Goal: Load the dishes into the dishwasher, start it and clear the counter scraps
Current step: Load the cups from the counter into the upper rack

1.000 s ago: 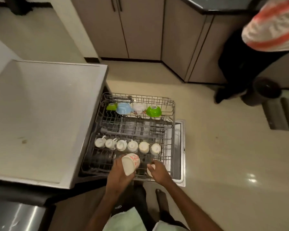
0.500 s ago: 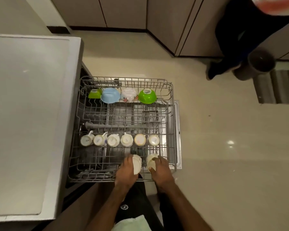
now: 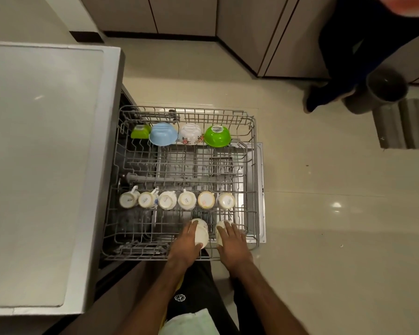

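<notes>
Rack [image 3: 203, 114] front: white cup [image 3: 201, 234] tilted, second cup [image 3: 219, 239] beside (partly hidden).

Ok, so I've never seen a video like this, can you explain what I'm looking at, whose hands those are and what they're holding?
The camera is worn on a person's head and looks down, so the two arms at the bottom are the wearer's own. Below them is a pulled-out dishwasher rack. It holds a row of six upturned cups and some bowls at the far side. The left hand holds a white cup and the right hand a second cup, both at the rack's near edge. Top right, another person's legs stand by a dark bin.
</notes>
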Motion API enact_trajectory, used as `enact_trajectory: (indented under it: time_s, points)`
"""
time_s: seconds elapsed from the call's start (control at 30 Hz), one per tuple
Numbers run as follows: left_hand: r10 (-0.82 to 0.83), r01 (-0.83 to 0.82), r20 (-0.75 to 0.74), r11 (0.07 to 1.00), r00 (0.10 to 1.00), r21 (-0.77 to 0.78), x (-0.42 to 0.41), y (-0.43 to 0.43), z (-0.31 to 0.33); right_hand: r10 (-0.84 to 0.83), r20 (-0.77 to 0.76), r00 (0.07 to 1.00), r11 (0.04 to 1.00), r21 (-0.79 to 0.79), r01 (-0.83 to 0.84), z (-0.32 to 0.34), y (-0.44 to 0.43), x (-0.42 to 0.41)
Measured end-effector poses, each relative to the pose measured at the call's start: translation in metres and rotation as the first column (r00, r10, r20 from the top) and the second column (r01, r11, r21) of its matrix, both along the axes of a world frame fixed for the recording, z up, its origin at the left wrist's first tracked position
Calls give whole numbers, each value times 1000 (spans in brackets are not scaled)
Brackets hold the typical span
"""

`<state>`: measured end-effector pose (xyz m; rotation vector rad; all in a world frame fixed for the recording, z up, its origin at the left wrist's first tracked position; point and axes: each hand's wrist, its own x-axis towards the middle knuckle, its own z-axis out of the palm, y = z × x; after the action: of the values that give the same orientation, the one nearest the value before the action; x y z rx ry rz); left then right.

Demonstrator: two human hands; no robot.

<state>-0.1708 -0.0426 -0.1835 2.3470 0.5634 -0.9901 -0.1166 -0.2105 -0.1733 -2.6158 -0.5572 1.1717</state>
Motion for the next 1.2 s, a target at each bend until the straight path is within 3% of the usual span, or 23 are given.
enact_trajectory:
  time_s: [0.53, 0.67, 0.73, 0.97, 1.13, 1.2]
  points:
    - [22, -22, 27, 1000, 999, -6, -3, -2, 5, 48, -14, 999, 999, 3, -48, 8, -10, 6]
    - [34, -41, 161, 998, 986, 38, 2, -15, 18, -37, 3, 999, 999, 20, 37, 21, -22, 9]
    - [80, -81, 228, 997, 970, -4, 8, -27, 29, -84, -3, 997, 996, 9, 84, 30, -32, 12]
    - [201, -172, 210, 974, 957, -149, 43, -73, 58, -232, 13, 973, 972, 49, 231, 54, -66, 56]
    - [399, -367, 210, 914, 893, -175, 62, -93, 69, -240, -23, 971, 968, 74, 241, 59, -86, 106]
    - [523, -493, 203, 851, 828, -180, 64, -99, 73, -181, -61, 982, 981, 65, 185, 55, -98, 123]
